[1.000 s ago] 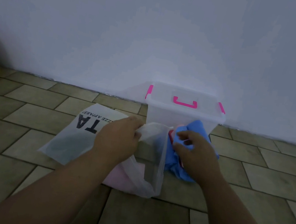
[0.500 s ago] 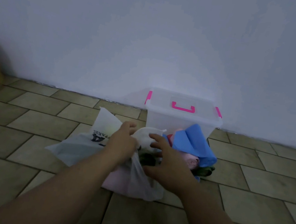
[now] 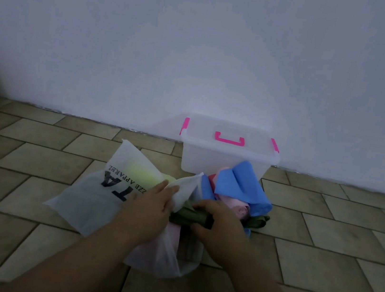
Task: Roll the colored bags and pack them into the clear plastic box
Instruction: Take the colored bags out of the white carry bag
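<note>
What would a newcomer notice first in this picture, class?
The clear plastic box with pink latches stands lidded against the wall, a bright blue bag heaped before it. In front, the right grip holds a dark green bag while the left grip holds a white bag with black lettering.

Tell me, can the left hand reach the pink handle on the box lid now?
Probably yes: the pink handle lies uncovered on the clear box, and the blue bag only leans against its front. The left hand must first release the white bag.
</note>
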Available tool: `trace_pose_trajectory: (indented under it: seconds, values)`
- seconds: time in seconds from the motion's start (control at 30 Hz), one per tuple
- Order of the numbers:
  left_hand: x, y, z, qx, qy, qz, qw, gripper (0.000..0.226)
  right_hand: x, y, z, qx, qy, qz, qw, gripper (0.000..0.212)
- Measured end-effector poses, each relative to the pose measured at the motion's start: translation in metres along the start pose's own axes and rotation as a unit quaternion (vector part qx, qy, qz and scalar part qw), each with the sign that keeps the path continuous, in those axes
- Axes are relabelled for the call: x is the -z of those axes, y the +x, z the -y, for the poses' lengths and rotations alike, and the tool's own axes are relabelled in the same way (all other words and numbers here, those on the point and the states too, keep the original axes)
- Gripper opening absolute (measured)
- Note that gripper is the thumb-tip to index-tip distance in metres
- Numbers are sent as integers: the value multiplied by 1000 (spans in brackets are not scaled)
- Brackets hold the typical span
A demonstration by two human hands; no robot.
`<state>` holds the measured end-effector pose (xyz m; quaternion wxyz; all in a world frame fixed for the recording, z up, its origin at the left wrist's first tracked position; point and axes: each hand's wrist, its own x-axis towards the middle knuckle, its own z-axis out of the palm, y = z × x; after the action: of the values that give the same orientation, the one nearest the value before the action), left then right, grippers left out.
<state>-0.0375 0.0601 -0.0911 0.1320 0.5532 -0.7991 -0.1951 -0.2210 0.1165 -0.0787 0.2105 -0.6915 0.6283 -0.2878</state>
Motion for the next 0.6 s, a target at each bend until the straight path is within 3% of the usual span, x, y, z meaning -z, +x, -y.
trace_pose_trajectory:
  seconds: [0.17, 0.3, 0.4, 0.47, 0.6]
  values:
    - [0, 5, 15, 19, 32, 15, 999, 46, 63, -4, -6, -47, 28, -52, 997, 26]
    - [-2, 8, 19, 12, 43, 17, 999, 46, 110, 7, -15, -95, 92, -210, 969, 22]
    - [-3, 10, 19, 11, 60, 18, 998, 46, 89, 26, -8, -42, -33, -291, 955, 24]
    - [-3, 11, 19, 10, 62, 19, 998, 46, 57, 34, -8, 14, -115, -276, 954, 29]
    - [-4, 10, 22, 6, 49, 14, 999, 45, 9, 36, -22, 42, -262, -152, 952, 33]
